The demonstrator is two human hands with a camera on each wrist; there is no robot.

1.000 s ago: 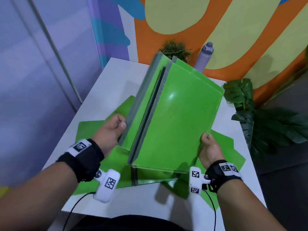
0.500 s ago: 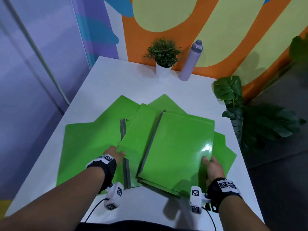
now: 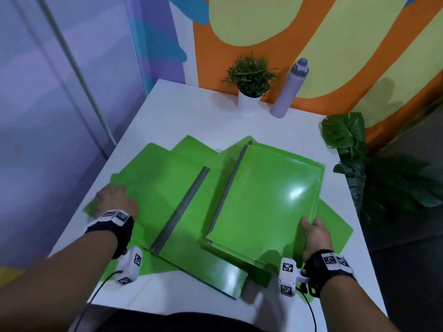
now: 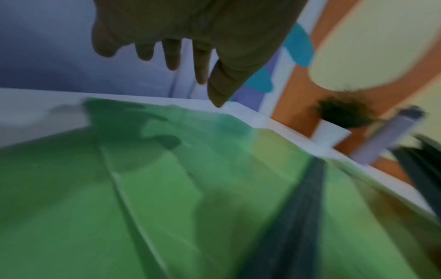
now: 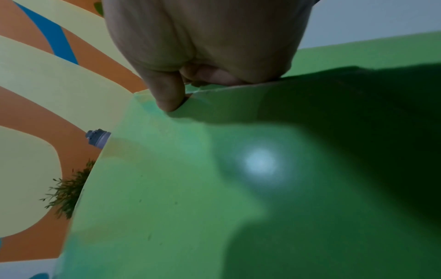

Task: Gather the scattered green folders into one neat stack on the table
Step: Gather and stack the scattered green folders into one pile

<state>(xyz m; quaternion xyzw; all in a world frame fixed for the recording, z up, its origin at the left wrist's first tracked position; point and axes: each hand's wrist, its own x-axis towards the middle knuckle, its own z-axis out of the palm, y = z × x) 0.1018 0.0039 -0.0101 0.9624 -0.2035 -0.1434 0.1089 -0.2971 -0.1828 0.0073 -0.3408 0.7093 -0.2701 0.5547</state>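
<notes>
Several green folders with grey spines lie fanned over the white table [image 3: 215, 121]. My right hand [image 3: 314, 233] grips the near right corner of a small stack of folders [image 3: 263, 200], which rests on the others, tilted. In the right wrist view the thumb [image 5: 164, 96] lies on top of the stack [image 5: 167, 188] and the fingers curl under its edge. My left hand [image 3: 115, 202] hovers with straight, spread fingers [image 4: 171, 54] over the flat folders at the left [image 3: 153, 168], holding nothing. Another folder [image 3: 191, 236] lies between the hands, its spine showing.
A small potted plant [image 3: 250, 80] and a lilac bottle [image 3: 288, 89] stand at the table's far edge by the painted wall. A large-leafed plant [image 3: 345, 133] stands beyond the right edge. One folder [image 3: 335, 226] juts out near the right edge.
The folders held upright in both hands have come down onto the table. My left hand let go and moved left over the flat folders. My right hand still grips the stack.
</notes>
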